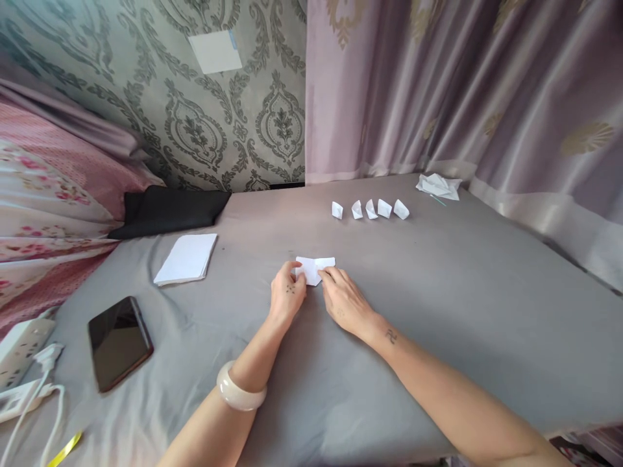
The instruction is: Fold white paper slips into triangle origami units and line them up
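Observation:
Between my hands, over the grey cloth, is a small folded white paper (307, 268) with a crease near its middle. My left hand (288, 290) pinches its left side, thumb and fingers pressed together. The fingers of my right hand (344, 297) are closed on the paper's right part near the lower edge. Part of the paper is hidden behind my fingers. Farther back, several small folded paper pieces (384, 208) stand in a row. A stack of white paper sheets (187, 258) lies to the left of my left hand.
A dark phone (120, 344) lies at the left, beside white power strips (22, 353) with plugged cables. Black folded cloth (170, 209) rests at the back left. Crumpled white paper (439, 186) sits near the curtain (389, 84). A yellow strip (65, 449) is at the front left.

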`<move>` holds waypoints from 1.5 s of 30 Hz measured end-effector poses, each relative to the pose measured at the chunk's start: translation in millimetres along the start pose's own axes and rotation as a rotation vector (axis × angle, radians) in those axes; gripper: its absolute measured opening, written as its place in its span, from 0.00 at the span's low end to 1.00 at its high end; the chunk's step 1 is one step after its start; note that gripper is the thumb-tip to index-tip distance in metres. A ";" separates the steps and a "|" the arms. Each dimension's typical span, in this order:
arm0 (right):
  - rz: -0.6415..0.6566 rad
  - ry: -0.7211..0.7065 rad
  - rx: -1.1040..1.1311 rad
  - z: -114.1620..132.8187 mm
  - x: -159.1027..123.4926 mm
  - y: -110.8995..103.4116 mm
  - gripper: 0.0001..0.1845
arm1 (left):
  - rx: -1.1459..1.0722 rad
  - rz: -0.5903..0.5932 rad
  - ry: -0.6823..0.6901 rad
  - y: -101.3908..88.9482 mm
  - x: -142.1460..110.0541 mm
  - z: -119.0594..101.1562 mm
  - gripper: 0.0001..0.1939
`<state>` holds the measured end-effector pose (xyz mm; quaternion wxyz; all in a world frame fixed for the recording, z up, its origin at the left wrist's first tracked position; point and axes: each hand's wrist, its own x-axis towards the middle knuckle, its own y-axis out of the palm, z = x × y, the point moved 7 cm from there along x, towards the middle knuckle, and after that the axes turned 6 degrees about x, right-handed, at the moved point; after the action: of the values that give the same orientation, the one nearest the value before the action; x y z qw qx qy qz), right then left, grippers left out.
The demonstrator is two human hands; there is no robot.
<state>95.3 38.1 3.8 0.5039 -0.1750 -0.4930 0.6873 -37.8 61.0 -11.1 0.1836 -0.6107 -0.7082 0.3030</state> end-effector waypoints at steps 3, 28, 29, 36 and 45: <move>0.019 -0.085 0.068 -6.9 5.8 -1.4 0.23 | -0.021 0.084 -0.018 12.0 -8.5 -5.7 0.14; 0.121 -0.195 0.200 -36.1 6.9 -20.3 0.25 | 0.721 0.143 0.723 21.1 -25.7 -34.3 0.18; 0.121 -0.191 0.199 -36.6 7.1 -20.5 0.25 | 0.683 0.157 0.718 21.9 -22.7 -33.8 0.17; 0.115 -0.178 0.220 -40.5 9.1 -22.2 0.28 | 0.346 0.129 0.572 16.5 -0.5 -25.4 0.13; 0.116 -0.144 0.255 -44.6 9.9 -21.5 0.27 | 0.367 0.068 0.490 14.0 5.7 -23.1 0.13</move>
<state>135.2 69.2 4.4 0.4449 -0.0882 -0.4256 0.7831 -13.8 72.2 -3.5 0.4460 -0.6456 -0.5552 0.2757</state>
